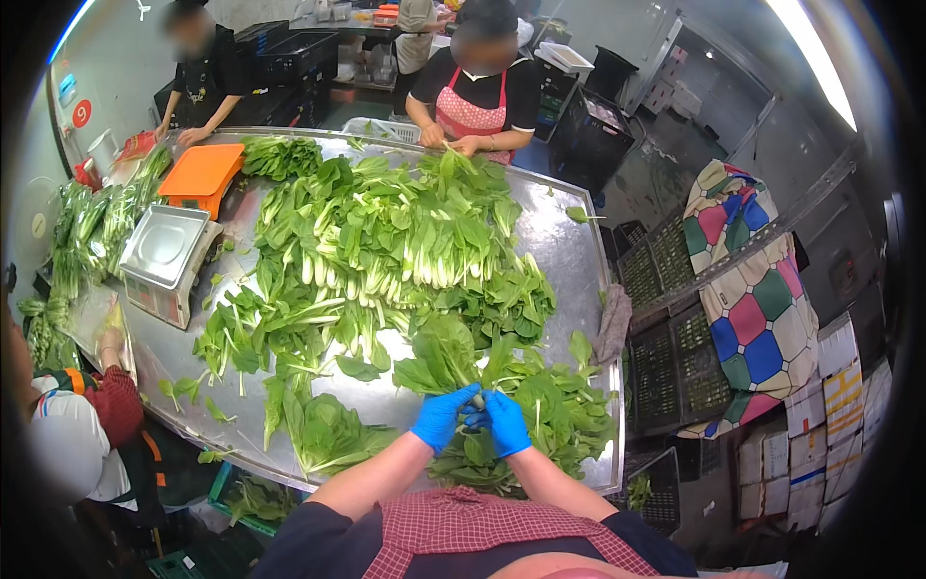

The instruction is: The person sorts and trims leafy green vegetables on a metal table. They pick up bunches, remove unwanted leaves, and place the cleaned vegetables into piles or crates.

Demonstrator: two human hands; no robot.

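Blue gloves cover both of my hands above the near side of a stainless steel table [571,253]. My left hand [443,418] grips the stem end of a leafy green vegetable [452,354], whose leaves point away from me. Close beside it, my right hand [506,422] has its fingers on the same stem and a leaf [499,365] at its base. Loose leaves [571,412] lie under and to the right of my hands. Ahead spreads a large heap of greens [405,224] with pale stems, and a smaller bunch [336,430] rests to the left.
A weighing scale [168,246] and an orange scale [202,174] stand on the left, near bagged greens [108,224]. Three co-workers are around the table, two across and one at left. A grey cloth [613,326] hangs on the right edge; black crates [676,354] stand beyond.
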